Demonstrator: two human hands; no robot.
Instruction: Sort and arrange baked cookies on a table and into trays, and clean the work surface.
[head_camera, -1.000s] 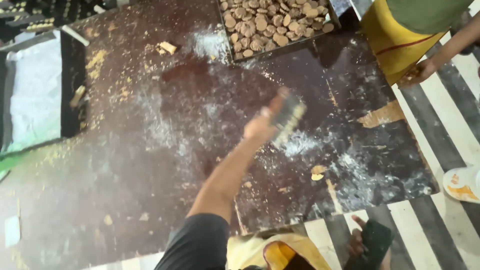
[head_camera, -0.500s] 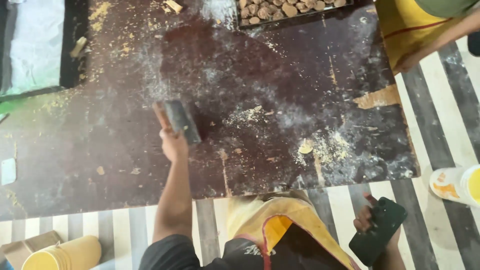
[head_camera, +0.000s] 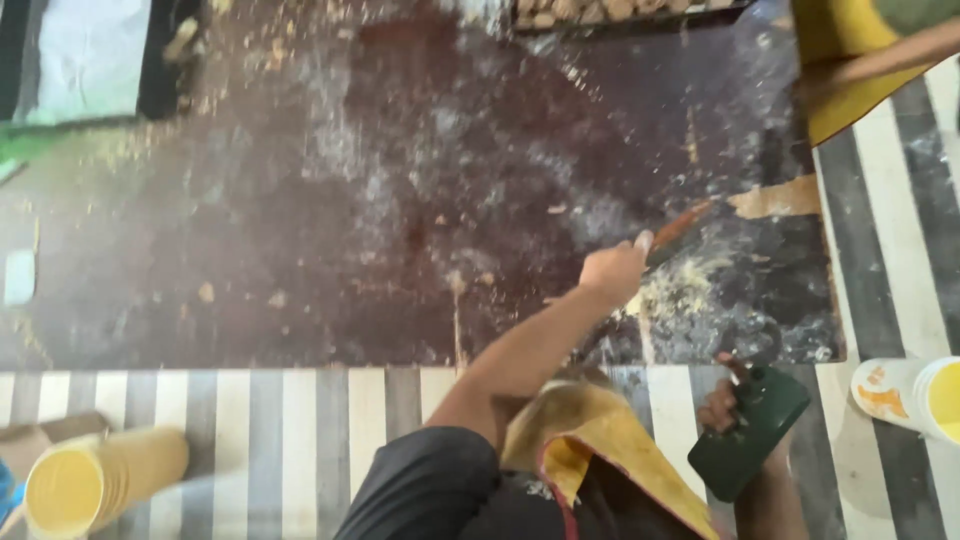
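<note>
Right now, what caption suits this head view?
Left hand drags a scraper across a floury dark board; right hand holds a green container.

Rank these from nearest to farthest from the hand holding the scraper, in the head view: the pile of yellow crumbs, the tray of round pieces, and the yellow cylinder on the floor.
Measured from the left hand:
1. Pile of yellow crumbs, just to its right on the dark board.
2. Tray of round pieces, at the top edge, beyond the hand.
3. Yellow cylinder, bottom left on the striped floor.

Dark crumb-strewn board (head_camera: 300, 250) on grey-white striped floor (head_camera: 300, 410).
</note>
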